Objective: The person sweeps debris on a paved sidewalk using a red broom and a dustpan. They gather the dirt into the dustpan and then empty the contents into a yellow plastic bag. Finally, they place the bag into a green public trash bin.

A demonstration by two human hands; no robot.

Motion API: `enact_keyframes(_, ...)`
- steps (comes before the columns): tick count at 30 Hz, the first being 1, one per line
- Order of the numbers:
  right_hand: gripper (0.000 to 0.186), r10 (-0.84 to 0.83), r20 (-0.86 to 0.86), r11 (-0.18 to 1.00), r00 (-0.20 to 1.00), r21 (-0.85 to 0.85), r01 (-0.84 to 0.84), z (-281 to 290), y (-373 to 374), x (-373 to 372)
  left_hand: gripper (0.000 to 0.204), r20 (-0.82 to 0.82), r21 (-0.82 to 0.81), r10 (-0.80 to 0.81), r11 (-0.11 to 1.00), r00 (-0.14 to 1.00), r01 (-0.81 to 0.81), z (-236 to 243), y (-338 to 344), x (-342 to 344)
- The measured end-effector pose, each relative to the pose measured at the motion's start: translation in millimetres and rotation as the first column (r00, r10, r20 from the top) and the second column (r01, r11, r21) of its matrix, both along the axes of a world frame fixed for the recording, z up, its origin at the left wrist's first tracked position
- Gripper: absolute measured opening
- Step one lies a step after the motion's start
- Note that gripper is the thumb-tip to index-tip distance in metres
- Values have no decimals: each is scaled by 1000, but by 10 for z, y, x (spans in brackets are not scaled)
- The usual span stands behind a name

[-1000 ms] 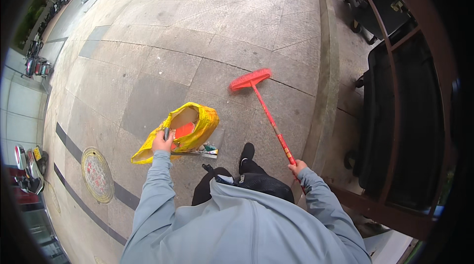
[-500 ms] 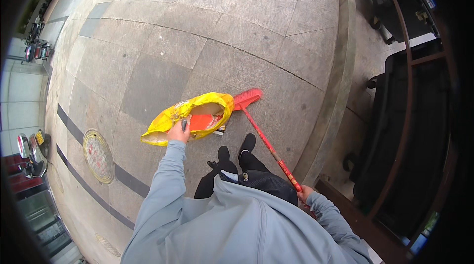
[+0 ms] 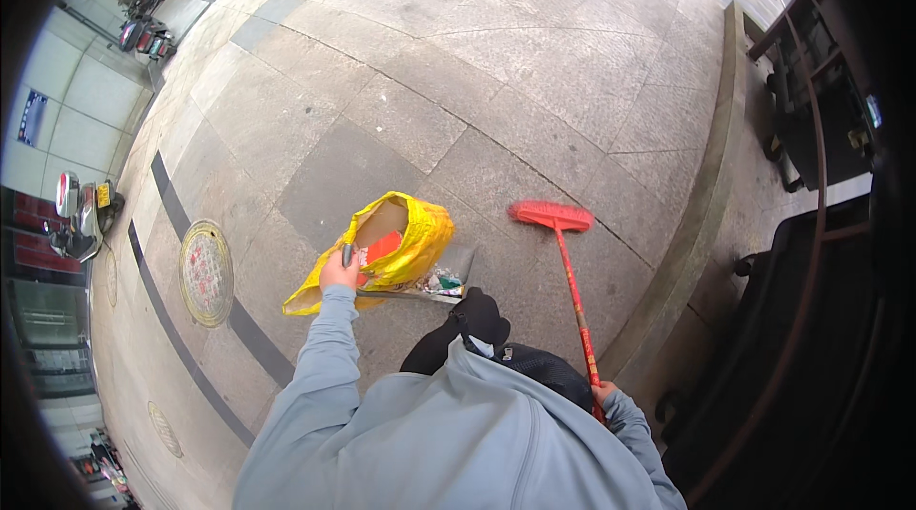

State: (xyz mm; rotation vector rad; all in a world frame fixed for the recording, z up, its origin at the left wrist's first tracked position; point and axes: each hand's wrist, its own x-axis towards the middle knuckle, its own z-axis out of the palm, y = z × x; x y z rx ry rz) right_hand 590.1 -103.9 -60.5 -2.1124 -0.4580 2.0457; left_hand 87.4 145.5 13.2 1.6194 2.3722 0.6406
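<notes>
My left hand (image 3: 336, 273) is closed around a dark handle end (image 3: 347, 255), seemingly the dustpan's, along with the edge of a yellow plastic bag (image 3: 429, 238). The bag gapes upward, and a red piece (image 3: 384, 248) shows inside it. Below and beside the bag, a metal-grey dustpan (image 3: 466, 267) is partly hidden; small mixed litter (image 3: 443, 282) lies in it. My right hand (image 3: 603, 393) grips the red shaft of a broom (image 3: 575, 295) near my hip. The red broom head (image 3: 551, 215) is ahead on the paving, to the right of the bag and apart from the dustpan.
A low stone kerb (image 3: 701, 186) runs along the right, with black wheeled bins (image 3: 773, 319) behind a brown metal frame (image 3: 819, 157). On the left are a round manhole cover (image 3: 206, 271), dark paving strips and a parked scooter (image 3: 84, 214). Stone paving stretches ahead.
The broom head has swung right, away from the bag. The bag is tilted more upright, and the dustpan with litter now shows beside it. My view has turned and my feet have shifted.
</notes>
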Motion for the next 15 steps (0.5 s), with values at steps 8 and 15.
enact_keyframes(8,27,301,173,948,938,55,-315,255,1031,104,30,26,18,218,976,976,-218,310,228,-224)
enact_keyframes(15,20,475,396,818,786,131,-560,1132,2742,-72,32,203,16,316,945,927,-325,-41,728,-400)
